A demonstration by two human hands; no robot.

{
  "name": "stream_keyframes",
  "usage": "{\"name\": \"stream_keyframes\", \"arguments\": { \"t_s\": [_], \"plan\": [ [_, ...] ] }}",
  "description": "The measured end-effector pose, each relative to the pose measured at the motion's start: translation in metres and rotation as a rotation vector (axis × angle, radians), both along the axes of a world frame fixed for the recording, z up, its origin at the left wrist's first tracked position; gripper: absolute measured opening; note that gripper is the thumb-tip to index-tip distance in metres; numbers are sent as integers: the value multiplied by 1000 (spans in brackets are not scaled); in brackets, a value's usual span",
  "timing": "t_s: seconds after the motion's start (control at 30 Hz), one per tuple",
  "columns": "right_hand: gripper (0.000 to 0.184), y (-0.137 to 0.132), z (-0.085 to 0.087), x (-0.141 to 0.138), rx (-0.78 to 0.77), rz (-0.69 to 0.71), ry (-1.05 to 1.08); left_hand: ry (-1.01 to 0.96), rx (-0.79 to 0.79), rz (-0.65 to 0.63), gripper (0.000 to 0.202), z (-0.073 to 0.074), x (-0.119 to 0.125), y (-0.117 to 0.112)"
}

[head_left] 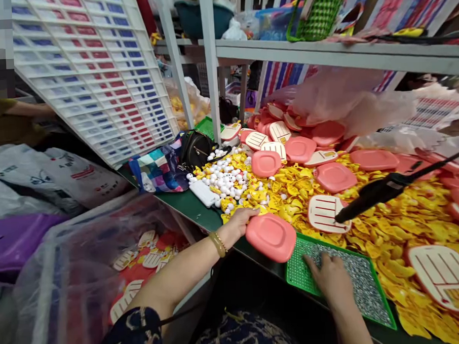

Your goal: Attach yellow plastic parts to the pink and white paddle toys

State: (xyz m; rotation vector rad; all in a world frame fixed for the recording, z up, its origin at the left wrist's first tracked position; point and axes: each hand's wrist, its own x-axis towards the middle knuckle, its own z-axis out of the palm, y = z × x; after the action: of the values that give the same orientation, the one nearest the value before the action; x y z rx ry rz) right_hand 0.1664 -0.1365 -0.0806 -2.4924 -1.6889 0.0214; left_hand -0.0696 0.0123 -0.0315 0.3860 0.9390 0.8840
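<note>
My left hand [242, 223] is closed on the edge of a pink plastic piece [271, 236], a rounded square with a recessed middle, held above the table's front edge. My right hand [333, 276] reaches into a green perforated tray [300, 273], its fingers apart and touching or just over a layer of small grey metal parts [365, 282], which look like screws. Whether any part is between the fingertips is hidden. Behind the tray lies a cream piece with red slots [324, 213]. A black tool [375, 193], like a hanging electric screwdriver, points down at it.
Yellow plastic parts [392, 241] cover the table around the tray. White balls [229, 177], a white power bank [203, 193] and a black bag [196, 148] lie left. Pink pieces are heaped behind. A plastic-lined bin [84, 249] stands below left. A person's arm [32, 108] shows far left.
</note>
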Motion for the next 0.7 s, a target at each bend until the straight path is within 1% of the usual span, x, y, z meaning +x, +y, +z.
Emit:
{"name": "stream_keyframes", "arguments": {
  "t_s": [0.07, 0.1, 0.13, 0.17, 0.2, 0.23, 0.27, 0.3, 0.33, 0.4, 0.43, 0.47, 0.53, 0.57, 0.63, 0.7],
  "plan": [
    [55, 6, -8, -13, 114, 217, 127, -14, -6, 6, 9, -1, 7, 3],
    [51, 6, -13, -12, 147, 335, 220, -22, -7, 8, 8, 0, 7, 4],
    [48, 3, -17, -6, 156, 438, 319, -31, -5, 11, 7, 1, 2, 5],
    [47, -1, -20, 5, 147, 512, 409, -38, 1, 20, 6, 2, -6, 7],
    [45, -5, -22, 19, 131, 552, 475, -41, 9, 33, 6, 4, -17, 8],
    [42, -9, -23, 35, 120, 552, 506, -44, 22, 49, 6, 7, -30, 11],
    [40, -12, -23, 51, 123, 507, 498, -41, 38, 75, 8, 10, -44, 15],
    [38, -14, -22, 66, 138, 414, 452, -30, 47, 104, 9, 14, -58, 21],
    [36, -13, -19, 77, 154, 285, 374, -15, 53, 132, 9, 18, -71, 28],
    [34, -5, -13, 85, 163, 27, 201, 15, 65, 179, 7, 29, -90, 44],
    [34, 3, -10, 81, 160, -62, 137, 26, 78, 200, 8, 34, -94, 52],
    [34, 11, -7, 71, 155, -109, 96, 35, 93, 215, 9, 40, -95, 59],
    [35, 29, 0, 42, 158, -79, 79, 44, 123, 230, 11, 48, -86, 70],
    [35, 35, 2, 26, 160, -31, 84, 49, 133, 229, 11, 50, -78, 74],
    [30, 39, 6, -2, 151, 130, 151, 59, 143, 212, 9, 49, -57, 77],
    [26, 31, 8, -12, 109, 340, 289, 67, 142, 174, 8, 43, -33, 79]
  ]
}}
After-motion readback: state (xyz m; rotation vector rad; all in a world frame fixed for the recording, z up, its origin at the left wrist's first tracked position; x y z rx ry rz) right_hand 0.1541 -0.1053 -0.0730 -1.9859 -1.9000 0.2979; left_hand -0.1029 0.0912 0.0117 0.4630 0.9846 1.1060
